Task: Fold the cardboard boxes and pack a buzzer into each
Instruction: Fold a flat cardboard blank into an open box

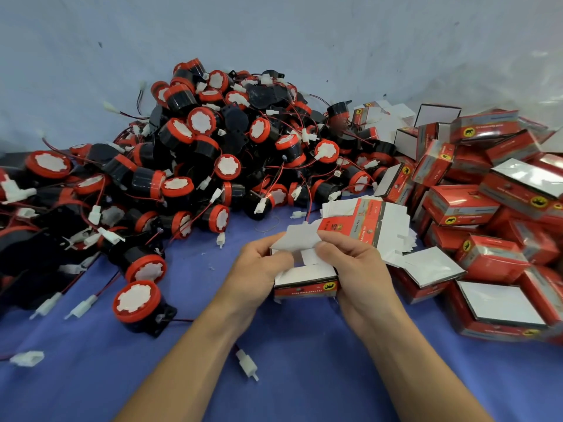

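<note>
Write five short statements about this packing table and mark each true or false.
1. The left hand and right hand both hold one box. True.
2. The buzzer pile lies right of the hands. False: it lies left and behind; folded boxes fill the right.
3. The held box is closed. False: its white flaps are still open.
4. Flat boxes lie just behind the hands. True.
5. The cloth is green. False: it is blue.
</note>
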